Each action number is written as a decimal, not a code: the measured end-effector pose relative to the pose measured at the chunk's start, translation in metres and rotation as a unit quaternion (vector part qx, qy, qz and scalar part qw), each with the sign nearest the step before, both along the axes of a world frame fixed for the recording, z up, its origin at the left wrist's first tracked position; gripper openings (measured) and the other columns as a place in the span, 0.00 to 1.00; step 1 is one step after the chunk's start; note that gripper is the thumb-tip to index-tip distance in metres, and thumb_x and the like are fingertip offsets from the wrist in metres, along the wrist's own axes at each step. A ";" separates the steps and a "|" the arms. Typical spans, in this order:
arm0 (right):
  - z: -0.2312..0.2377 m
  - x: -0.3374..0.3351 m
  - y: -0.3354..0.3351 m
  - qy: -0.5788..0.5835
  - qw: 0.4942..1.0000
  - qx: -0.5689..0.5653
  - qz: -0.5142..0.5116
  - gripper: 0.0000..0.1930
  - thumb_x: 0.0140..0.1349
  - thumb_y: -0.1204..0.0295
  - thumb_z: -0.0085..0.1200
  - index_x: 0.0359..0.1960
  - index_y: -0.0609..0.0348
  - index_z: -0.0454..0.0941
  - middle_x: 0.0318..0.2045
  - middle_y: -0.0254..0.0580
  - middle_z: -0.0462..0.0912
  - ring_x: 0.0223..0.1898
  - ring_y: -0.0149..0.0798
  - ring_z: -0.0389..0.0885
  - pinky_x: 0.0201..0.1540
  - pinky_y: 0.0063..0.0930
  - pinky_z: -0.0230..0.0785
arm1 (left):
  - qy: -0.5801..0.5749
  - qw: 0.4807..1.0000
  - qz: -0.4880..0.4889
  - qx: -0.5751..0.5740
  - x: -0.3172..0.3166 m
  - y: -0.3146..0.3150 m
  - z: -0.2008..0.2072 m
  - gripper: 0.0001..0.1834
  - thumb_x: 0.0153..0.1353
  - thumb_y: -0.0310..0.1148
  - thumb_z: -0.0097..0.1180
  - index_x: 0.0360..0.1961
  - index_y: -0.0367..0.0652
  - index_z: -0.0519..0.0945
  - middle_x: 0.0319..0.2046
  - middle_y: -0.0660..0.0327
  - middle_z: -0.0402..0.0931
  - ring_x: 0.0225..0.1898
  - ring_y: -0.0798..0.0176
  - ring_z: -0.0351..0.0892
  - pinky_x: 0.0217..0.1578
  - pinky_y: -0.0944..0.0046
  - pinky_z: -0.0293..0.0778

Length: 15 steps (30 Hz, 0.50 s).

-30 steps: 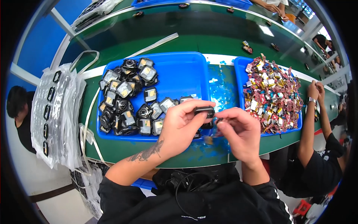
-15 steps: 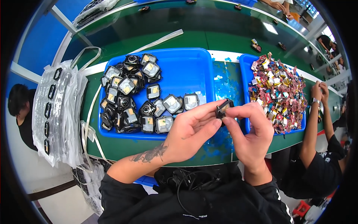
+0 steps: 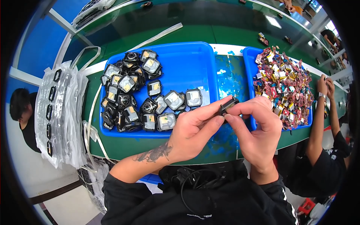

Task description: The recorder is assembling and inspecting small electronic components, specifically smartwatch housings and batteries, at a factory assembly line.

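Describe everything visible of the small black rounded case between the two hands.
The small black rounded case looks hard and slightly glossy, perhaps plastic. It is tilted and seen nearly edge-on; its inside can't be made out. The bare left hand supports it at the fingertips; the thumb and index finger of the bare right hand close on its near end. It is held up over the green tabletop, in the picture just right of the large blue rectangular tray.

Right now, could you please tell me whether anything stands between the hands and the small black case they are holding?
Nothing visible does: the left hand and right hand, both bare, touch the small black case directly, above the gap between the left blue tray and right blue tray.
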State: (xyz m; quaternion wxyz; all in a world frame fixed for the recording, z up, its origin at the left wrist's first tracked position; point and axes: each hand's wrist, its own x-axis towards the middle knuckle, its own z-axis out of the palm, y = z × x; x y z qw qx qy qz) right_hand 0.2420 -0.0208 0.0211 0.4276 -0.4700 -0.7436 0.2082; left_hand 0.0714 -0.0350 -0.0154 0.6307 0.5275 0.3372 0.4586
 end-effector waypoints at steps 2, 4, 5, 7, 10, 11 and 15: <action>-0.001 -0.001 0.000 0.008 1.000 0.007 -0.002 0.07 0.48 0.80 0.66 0.26 0.54 0.82 0.23 0.31 0.81 0.26 0.33 0.74 0.48 0.35 0.61 | 0.030 0.999 0.008 0.027 0.001 0.000 0.001 0.23 0.71 0.24 0.46 0.66 0.32 0.65 0.57 0.57 0.75 0.56 0.72 0.72 0.57 0.70 0.68; 0.002 0.000 -0.002 -0.008 1.000 -0.003 -0.004 0.07 0.48 0.80 0.66 0.26 0.54 0.82 0.23 0.30 0.81 0.27 0.33 0.75 0.53 0.39 0.60 | 0.038 0.999 0.010 0.035 0.000 0.000 0.000 0.23 0.71 0.25 0.46 0.66 0.33 0.65 0.57 0.57 0.75 0.55 0.72 0.73 0.56 0.70 0.69; 0.002 0.001 -0.002 -0.024 1.000 -0.013 -0.005 0.06 0.48 0.79 0.66 0.26 0.53 0.82 0.23 0.30 0.80 0.27 0.33 0.76 0.58 0.43 0.59 | 0.045 0.998 0.013 0.044 0.000 0.000 -0.001 0.23 0.71 0.25 0.45 0.66 0.33 0.65 0.57 0.57 0.75 0.55 0.72 0.73 0.56 0.70 0.70; 0.003 0.001 -0.003 -0.014 1.000 -0.023 -0.002 0.06 0.48 0.80 0.65 0.26 0.55 0.82 0.22 0.30 0.79 0.27 0.31 0.75 0.63 0.45 0.54 | 0.043 0.998 0.009 0.042 0.000 -0.001 -0.001 0.23 0.71 0.25 0.45 0.67 0.33 0.65 0.56 0.57 0.76 0.54 0.72 0.74 0.55 0.70 0.70; 0.004 -0.001 -0.003 -0.007 0.999 -0.032 0.003 0.05 0.47 0.80 0.64 0.24 0.57 0.80 0.21 0.29 0.77 0.26 0.29 0.74 0.68 0.47 0.49 | 0.042 0.998 0.011 0.043 0.001 -0.002 -0.002 0.23 0.71 0.25 0.45 0.67 0.34 0.65 0.54 0.57 0.78 0.50 0.73 0.75 0.52 0.71 0.72; 0.004 -0.001 -0.003 -0.010 1.000 -0.030 0.003 0.05 0.47 0.80 0.64 0.23 0.57 0.80 0.21 0.29 0.77 0.26 0.29 0.75 0.68 0.47 0.49 | 0.043 0.998 0.015 0.048 0.001 -0.002 -0.003 0.24 0.71 0.26 0.46 0.67 0.34 0.65 0.53 0.58 0.78 0.48 0.74 0.76 0.51 0.71 0.72; 0.003 -0.003 -0.003 -0.009 1.000 -0.026 -0.010 0.06 0.46 0.80 0.64 0.22 0.57 0.78 0.20 0.29 0.77 0.27 0.30 0.75 0.68 0.49 0.48 | 0.073 0.996 0.001 0.043 -0.001 -0.003 -0.009 0.24 0.71 0.26 0.46 0.67 0.36 0.65 0.51 0.59 0.79 0.46 0.75 0.75 0.49 0.72 0.71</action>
